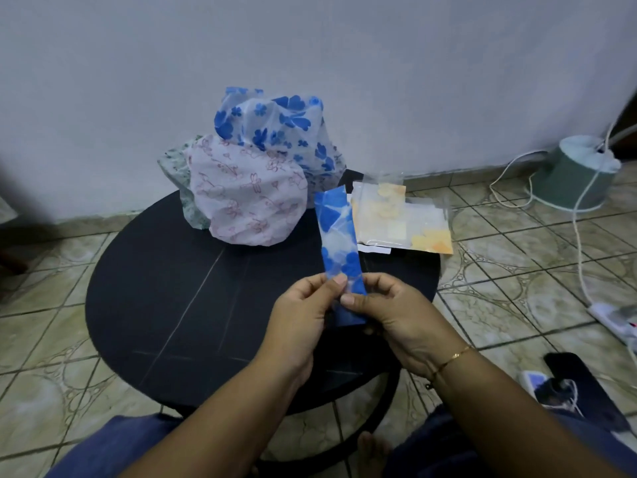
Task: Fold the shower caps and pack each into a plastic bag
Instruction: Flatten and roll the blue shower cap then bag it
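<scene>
A blue-flowered shower cap folded into a long narrow strip [338, 236] stands upright above the round black table [165, 291]. My left hand [303, 315] pinches its lower end from the left, and my right hand [389, 315] pinches it from the right, thumbs on the front. At the back of the table lies a heap of unfolded caps: a blue-flowered one [275, 122] on top, a pink-patterned one [244, 191] in front, a green-patterned one [175, 167] behind. To the right lie clear plastic bags with a folded orange-flowered cap [403, 219] in one.
The table stands on a tiled floor against a pale wall. A grey-green fan base [575, 174] with white cables is at the right, with a power strip [617, 319] and a dark phone [582, 388] on the floor. My blue-clad knees are below.
</scene>
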`<state>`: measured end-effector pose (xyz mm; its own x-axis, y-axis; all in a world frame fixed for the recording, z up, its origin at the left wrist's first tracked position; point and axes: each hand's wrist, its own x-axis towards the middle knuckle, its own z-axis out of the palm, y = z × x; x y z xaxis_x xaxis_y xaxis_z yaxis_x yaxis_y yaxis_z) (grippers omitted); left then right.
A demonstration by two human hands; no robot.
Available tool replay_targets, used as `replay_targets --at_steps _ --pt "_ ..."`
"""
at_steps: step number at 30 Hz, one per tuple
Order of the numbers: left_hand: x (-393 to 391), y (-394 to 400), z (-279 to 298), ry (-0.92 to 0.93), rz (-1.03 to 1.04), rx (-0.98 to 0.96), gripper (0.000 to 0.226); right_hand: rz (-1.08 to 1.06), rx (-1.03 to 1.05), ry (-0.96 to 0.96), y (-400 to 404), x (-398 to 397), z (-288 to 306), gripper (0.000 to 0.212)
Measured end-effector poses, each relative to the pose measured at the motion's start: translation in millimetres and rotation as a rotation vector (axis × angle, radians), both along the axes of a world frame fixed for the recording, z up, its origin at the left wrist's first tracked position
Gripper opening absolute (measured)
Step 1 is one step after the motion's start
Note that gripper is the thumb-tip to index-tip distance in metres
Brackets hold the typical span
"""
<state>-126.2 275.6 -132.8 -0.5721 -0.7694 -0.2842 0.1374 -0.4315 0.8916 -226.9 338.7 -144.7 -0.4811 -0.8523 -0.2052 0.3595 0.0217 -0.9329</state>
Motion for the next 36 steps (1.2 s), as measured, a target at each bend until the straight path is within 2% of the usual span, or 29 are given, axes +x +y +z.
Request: replay_targets --at_steps 2,5,7,9,11,16,20,23,28,33,36 --pt "-6 1 -1 -0.024 0.032 -0.041 0.017 0.024 0.054 0.004 4 -2 -1 0.033" --pt "-20 1 -1 -0.063 0.037 -0.111 0.016 0.082 0.097 -0.023 14 -9 -1 0.011" --pt "-30 1 0 -0.091 -0.011 -0.195 0.015 0.065 0.075 -0.007 19 -18 -1 0.013" --pt "-41 2 2 -0.103 -0.085 -0.254 0.011 -0.007 0.018 0.051 23 -30 1 0.031" --pt "-53 4 4 -0.107 -0.141 -0.259 0.009 -0.085 -0.03 0.057 26 -40 5 0.035" --pt "-97 14 2 -0.107 -0.178 -0.178 0.02 -0.297 -0.007 0.016 31 -65 10 0.007" --pt "-128 28 7 -0.164 -0.127 -0.046 0.021 -0.56 0.088 0.054 28 -87 3 0.013" --pt "-145 27 3 -0.183 -0.009 0.0 0.012 -0.646 0.129 0.068 25 -97 -3 0.016" --pt "-151 4 3 -0.227 0.284 -0.11 0.032 -0.671 0.105 0.049 24 -96 -4 0.018" --pt "-150 -17 5 -0.337 0.324 0.008 0.046 -0.64 0.102 0.073 19 -95 -5 0.015" --pt "-149 -24 3 -0.366 0.362 -0.025 0.049 -0.632 0.078 0.059 18 -91 -3 0.014"
